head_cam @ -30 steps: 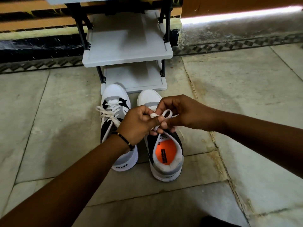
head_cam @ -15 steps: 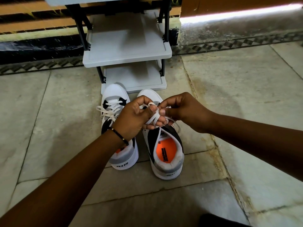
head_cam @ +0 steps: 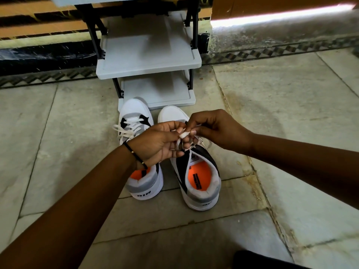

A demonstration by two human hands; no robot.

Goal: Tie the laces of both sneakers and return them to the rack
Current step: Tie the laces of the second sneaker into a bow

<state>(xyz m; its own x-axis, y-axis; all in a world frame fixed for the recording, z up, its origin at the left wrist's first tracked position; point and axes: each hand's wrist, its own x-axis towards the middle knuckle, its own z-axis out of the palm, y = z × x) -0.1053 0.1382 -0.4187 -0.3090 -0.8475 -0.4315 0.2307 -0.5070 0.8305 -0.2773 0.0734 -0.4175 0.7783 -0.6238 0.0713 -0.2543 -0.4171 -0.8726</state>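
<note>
1. Sneakers sit side by side on the floor [head_cam: 58, 144], toes toward the rack [head_cam: 149, 65], heels toward us; the left sneaker [head_cam: 136, 121] shows a bow in its laces, though we can't judge how tight.
2. Our hands meet right over the right sneaker [head_cam: 196, 171], above its tongue. Left hand [head_cam: 157, 142] pinches a fold of lace [head_cam: 183, 134] between thumb and fingers; right hand [head_cam: 215, 129] is closed on the lace just beside it.
3. We judge the knot on this shoe is mid-tie, not yet cinched.
4. Each shoe's long axis runs straight from us to the rack, so pulling sideways tightens across it; both hands are equally near.
5. Open floor spreads left and right for that pull. The rack's bottom shelf lies just beyond the toes, and the shelf above it shows bare.
</note>
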